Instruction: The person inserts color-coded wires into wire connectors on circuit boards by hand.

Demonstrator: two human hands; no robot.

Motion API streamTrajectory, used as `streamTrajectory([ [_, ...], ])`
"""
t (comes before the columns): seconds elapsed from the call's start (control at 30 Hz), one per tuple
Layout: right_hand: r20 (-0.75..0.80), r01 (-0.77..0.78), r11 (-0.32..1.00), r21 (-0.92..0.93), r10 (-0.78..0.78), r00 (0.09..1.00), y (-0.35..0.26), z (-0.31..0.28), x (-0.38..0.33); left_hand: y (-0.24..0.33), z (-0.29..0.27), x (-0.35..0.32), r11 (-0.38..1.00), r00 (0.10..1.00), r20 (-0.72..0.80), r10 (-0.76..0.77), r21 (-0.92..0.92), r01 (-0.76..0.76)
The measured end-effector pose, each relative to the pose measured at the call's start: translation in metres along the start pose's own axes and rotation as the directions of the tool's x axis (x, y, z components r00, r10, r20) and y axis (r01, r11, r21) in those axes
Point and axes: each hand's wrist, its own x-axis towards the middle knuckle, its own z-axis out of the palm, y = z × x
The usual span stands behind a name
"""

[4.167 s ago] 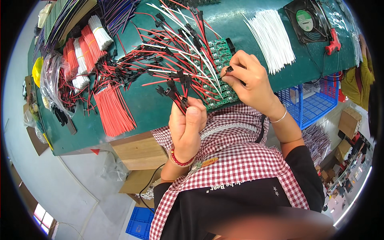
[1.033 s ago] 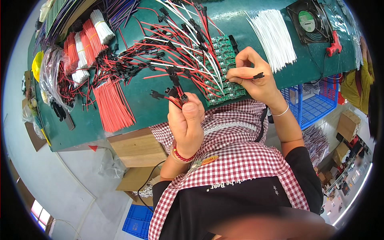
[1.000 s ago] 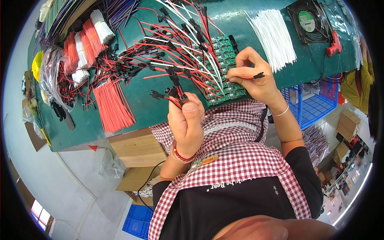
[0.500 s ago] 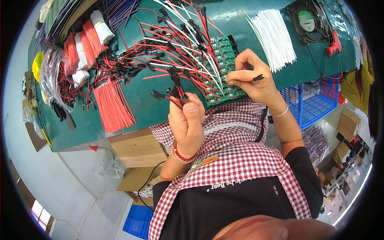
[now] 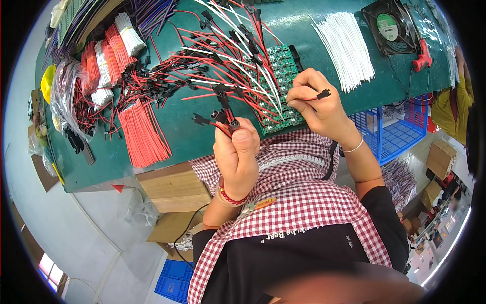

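Note:
My left hand (image 5: 237,157) is closed around several wire leads, their black plug connectors (image 5: 223,104) sticking out above the thumb and fingers. At the right edge of a green circuit board panel (image 5: 286,65), my right hand (image 5: 319,109) pinches a short lead with a black connector (image 5: 323,94) pointing right. The fingertips touch or nearly touch the board; the wire end between them is hidden. Red and white wires (image 5: 243,71) with black connectors rise from the panel and fan out toward the far left.
On the green table (image 5: 197,131) lie white wires (image 5: 349,50), red wires (image 5: 144,134), tied red and white bundles (image 5: 114,55) and tangled black connector leads. A black fan (image 5: 390,28) and a red-handled tool (image 5: 421,57) are far right. A blue crate (image 5: 400,124) stands below the right edge.
My right hand has shifted slightly down and its fingers have drawn closer together; the connector it pinches has tilted upward and moved a little left. My left hand has hardly moved.

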Motion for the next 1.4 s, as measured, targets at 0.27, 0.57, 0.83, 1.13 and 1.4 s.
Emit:
streamTrajectory([
  [0.27, -0.003, 0.084, 0.987, -0.140, -0.085, 0.996, -0.007, -0.002, 0.004, -0.003, -0.001, 0.000, 1.000, 1.000, 0.006, -0.001, 0.008, 0.001],
  [0.57, 0.044, 0.091, 0.979, -0.182, -0.084, 0.995, -0.008, -0.001, 0.010, -0.003, 0.001, -0.001, 1.000, 0.999, 0.041, -0.029, -0.005, 0.029],
  [0.83, 0.004, -0.030, 0.978, -0.209, 0.031, 0.999, -0.012, 0.005, 0.005, -0.003, 0.001, -0.004, 0.998, 0.996, 0.079, -0.041, -0.041, 0.044],
  [1.13, 0.034, -0.069, 0.969, -0.235, 0.079, 0.996, -0.020, -0.003, 0.008, -0.005, -0.002, -0.006, 0.999, 0.995, 0.096, -0.021, -0.035, 0.025],
  [1.4, 0.003, -0.040, 0.982, -0.186, 0.041, 0.999, -0.020, 0.000, 0.011, -0.001, 0.000, -0.006, 0.998, 0.995, 0.084, -0.045, -0.033, 0.048],
])
